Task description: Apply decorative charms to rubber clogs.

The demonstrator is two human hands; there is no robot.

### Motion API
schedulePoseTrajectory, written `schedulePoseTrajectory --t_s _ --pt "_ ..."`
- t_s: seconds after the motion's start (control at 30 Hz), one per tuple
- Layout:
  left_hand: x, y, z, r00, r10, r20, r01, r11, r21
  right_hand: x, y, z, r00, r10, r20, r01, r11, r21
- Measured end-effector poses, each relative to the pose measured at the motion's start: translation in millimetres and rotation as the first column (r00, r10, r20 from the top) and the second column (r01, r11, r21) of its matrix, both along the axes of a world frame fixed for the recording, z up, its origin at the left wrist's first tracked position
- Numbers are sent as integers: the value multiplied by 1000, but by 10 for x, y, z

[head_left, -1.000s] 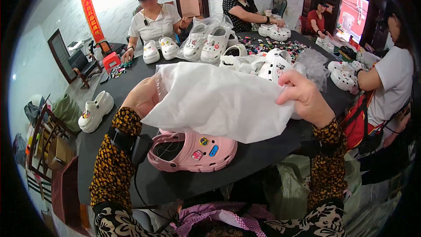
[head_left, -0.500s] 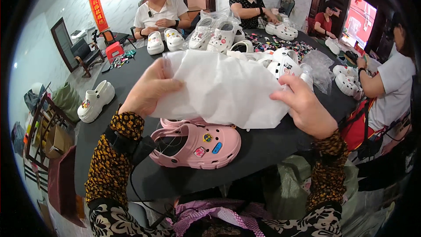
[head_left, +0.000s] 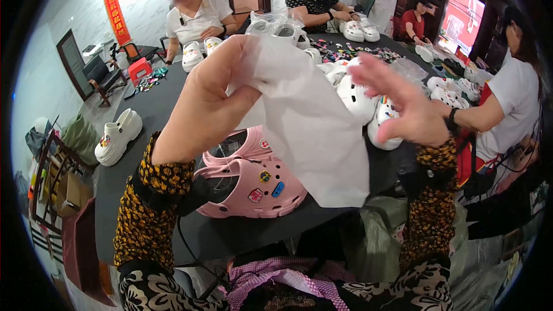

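My left hand pinches the top corner of a white sheet of tissue paper and holds it up, so the sheet hangs down over the table. My right hand is off the sheet, fingers spread, just to its right. Below the paper lie two pink clogs with small coloured charms, partly hidden by the sheet. They rest near the front edge of a dark table.
Several white clogs crowd the table's middle and far end, and one white clog lies alone at the left. Three people sit at the far side, another stands at the right. Loose charms are scattered far back. A green bag sits below.
My right hand has let go of the sheet and opened. My left hand has lifted the paper higher by one corner, so it now hangs instead of being spread over the pink clogs.
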State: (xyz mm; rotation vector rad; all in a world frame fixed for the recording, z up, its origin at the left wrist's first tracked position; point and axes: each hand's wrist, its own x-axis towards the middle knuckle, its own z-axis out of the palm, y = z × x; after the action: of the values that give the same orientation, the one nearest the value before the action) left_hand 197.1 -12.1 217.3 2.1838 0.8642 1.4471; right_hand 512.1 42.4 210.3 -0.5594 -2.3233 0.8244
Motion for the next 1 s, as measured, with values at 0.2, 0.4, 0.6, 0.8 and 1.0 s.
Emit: schedulePoseTrajectory --t_s 0.2,0.4,0.6,0.8,1.0 --pt "253 96 -68 984 168 57 -177 955 237 -212 -14 -363 990 125 70 -118 989 -89" --pt "444 173 -162 956 271 108 -292 894 341 -208 -123 -585 992 41 -121 -73 959 -274" --pt "704 68 -96 957 270 -106 -156 788 596 -161 139 -678 863 -182 -472 93 974 -205" --pt "748 70 -387 821 305 -483 83 774 628 -293 138 -490 520 -423 -742 -333 700 -632" --pt "799 64 -516 729 323 -603 7 878 479 -387 37 -490 423 -478 -770 -431 641 -635"
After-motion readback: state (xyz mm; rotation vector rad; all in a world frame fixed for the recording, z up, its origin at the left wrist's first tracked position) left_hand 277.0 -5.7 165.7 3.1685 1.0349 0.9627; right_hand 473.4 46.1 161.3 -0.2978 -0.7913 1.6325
